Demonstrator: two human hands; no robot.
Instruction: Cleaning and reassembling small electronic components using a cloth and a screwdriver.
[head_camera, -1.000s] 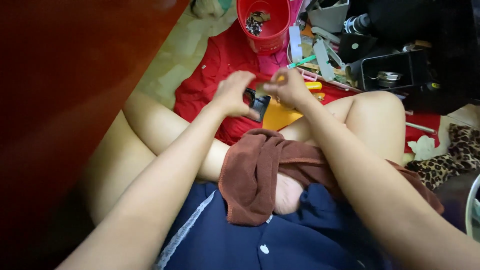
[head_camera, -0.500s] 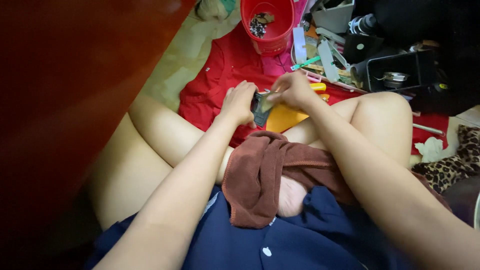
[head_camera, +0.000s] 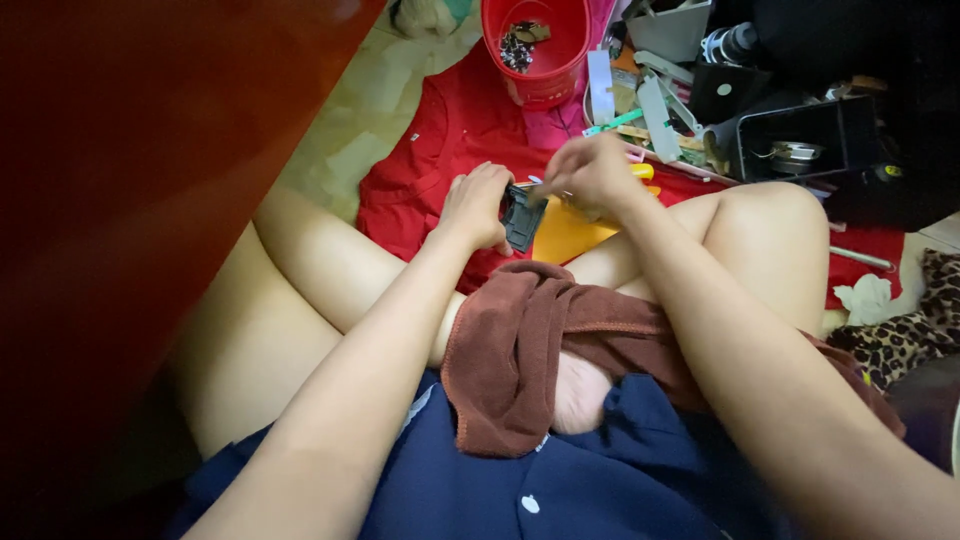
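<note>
Both hands moved apart a little: left hand (head_camera: 478, 205) grips the small black box (head_camera: 522, 215) steady, mid-frame; right hand (head_camera: 592, 172) pinches a thin tool (head_camera: 532, 185) against it.

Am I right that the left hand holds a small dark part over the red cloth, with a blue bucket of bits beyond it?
Not quite: the bucket is red, not blue, as the head view shows. The left hand does hold the small dark part over the red cloth.

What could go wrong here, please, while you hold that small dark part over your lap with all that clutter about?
The left hand grips the small dark part by its edge while the right hand works a thin tool at it; a slip might jab the fingers. A dropped piece could vanish in the brown towel or on the red cloth.
</note>
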